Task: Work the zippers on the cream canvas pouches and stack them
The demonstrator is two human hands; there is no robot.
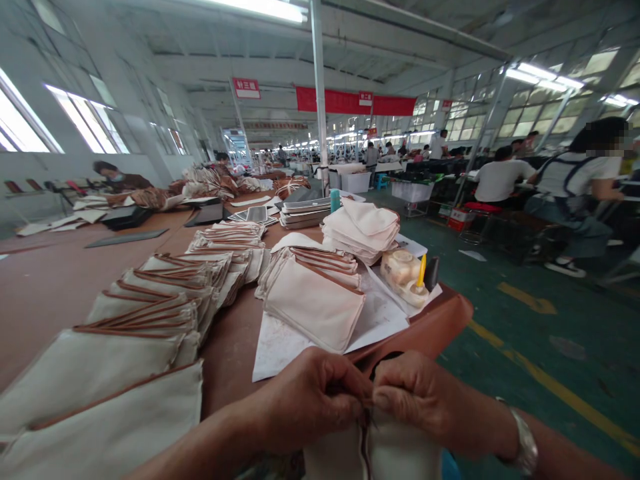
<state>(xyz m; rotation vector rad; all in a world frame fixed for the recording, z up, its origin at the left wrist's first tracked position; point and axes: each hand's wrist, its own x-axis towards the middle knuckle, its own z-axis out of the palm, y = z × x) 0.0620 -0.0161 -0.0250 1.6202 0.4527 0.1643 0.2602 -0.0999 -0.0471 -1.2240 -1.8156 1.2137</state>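
Observation:
My left hand [320,393] and my right hand [420,400] meet at the table's near edge, thumbs and fingertips pinched together. Between them they grip the brown-edged top of a cream fabric pouch [335,453], which hangs below with a brown strip down its middle. Fine details at the fingertips are hidden. Just beyond my hands, a pile of similar cream pouches [315,303] with brown edging lies on white paper [270,347]. To the left, a long overlapping row of these pouches [130,353] stretches away across the brown tabletop [230,373].
Stacked cream pieces [360,230] stand farther back, beside a stained plastic container [400,270] with a yellow-handled tool [423,270]. Trays [305,213] lie behind. A co-worker [120,177] sits across the table; seated people [575,173] are at right beyond the green floor [545,333].

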